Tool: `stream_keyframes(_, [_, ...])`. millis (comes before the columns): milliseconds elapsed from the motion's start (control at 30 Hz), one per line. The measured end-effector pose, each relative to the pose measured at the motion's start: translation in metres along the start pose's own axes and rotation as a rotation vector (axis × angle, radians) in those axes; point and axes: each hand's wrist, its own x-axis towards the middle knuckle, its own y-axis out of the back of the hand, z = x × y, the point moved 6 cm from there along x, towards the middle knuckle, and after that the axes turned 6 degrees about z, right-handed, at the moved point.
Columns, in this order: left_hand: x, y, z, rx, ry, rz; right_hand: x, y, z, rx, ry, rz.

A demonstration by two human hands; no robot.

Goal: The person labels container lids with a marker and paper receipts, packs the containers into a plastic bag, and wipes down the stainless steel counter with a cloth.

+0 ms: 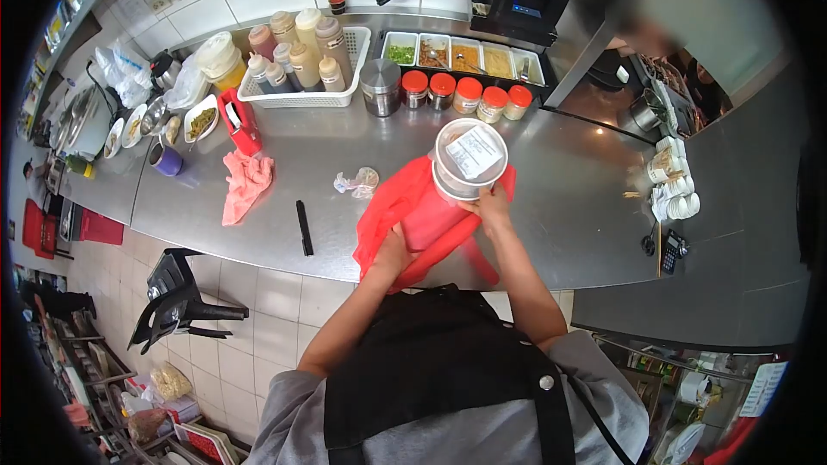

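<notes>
A round white-lidded takeout tub (450, 181) with a printed label (473, 153) on its lid stands at the mouth of a red plastic bag (422, 222). My right hand (491, 209) grips the near side of the tub, fingers partly hidden behind it. On the left of the bag, my left hand (393, 250) is closed on the thin red plastic, which covers some of its fingers. A crumpled small plastic wrapper (357, 182) lies left of the bag. Further left are a black marker (304, 228) and a pink cloth (247, 186).
Along the back of the steel counter (568, 232) stand a white basket (301, 100) of squeeze bottles, a steel canister (381, 86), several red-lidded jars (468, 95) and a topping tray (465, 56). Stacked cups (676, 179) sit at right. A black chair (181, 300) stands on the floor.
</notes>
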Motion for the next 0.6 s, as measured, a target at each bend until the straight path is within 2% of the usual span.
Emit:
stream_keyframes(133, [0.012, -0.027, -0.009, -0.192, 0.057, -0.096, -0.004, 0.003, -0.01, -0.066, 0.066, -0.067])
stream_keyframes(200, [0.019, -0.043, -0.013, -0.431, 0.223, -0.224, -0.009, 0.003, -0.011, -0.111, 0.06, -0.06])
stream_keyframes(233, [0.024, -0.051, -0.014, -0.429, 0.216, -0.213, -0.011, -0.001, -0.012, -0.106, 0.072, -0.063])
stream_keyframes(300, [0.021, -0.057, -0.007, -0.232, 0.021, -0.02, -0.018, -0.009, -0.005, 0.022, 0.03, -0.044])
stream_keyframes(333, [0.019, -0.061, -0.008, -0.232, 0.016, -0.018, -0.014, -0.011, -0.004, 0.026, 0.034, -0.041])
stream_keyframes(400, [0.013, -0.058, -0.004, 0.018, -0.177, 0.089, -0.002, -0.015, 0.004, 0.014, 0.05, -0.075])
stream_keyframes(433, [0.015, -0.043, 0.0, 0.014, -0.204, 0.097, 0.007, -0.016, 0.005, 0.012, 0.067, -0.089])
stream_keyframes(467, [0.016, -0.038, -0.005, -0.188, -0.079, -0.113, 0.017, -0.01, 0.003, 0.027, 0.092, -0.063])
stream_keyframes(500, [0.008, -0.027, -0.003, -0.381, 0.044, -0.337, 0.018, -0.009, 0.004, -0.056, 0.025, -0.105])
stream_keyframes(533, [0.003, 0.009, 0.009, -0.422, -0.049, -0.196, 0.019, -0.006, 0.004, -0.138, -0.042, -0.148])
stream_keyframes(567, [-0.003, 0.039, 0.016, -0.467, -0.137, -0.053, 0.018, 0.005, -0.019, -0.945, 0.446, -0.035])
stream_keyframes(600, [-0.007, 0.047, 0.014, -0.466, -0.164, -0.051, -0.003, 0.002, -0.033, -1.126, 0.425, -0.1])
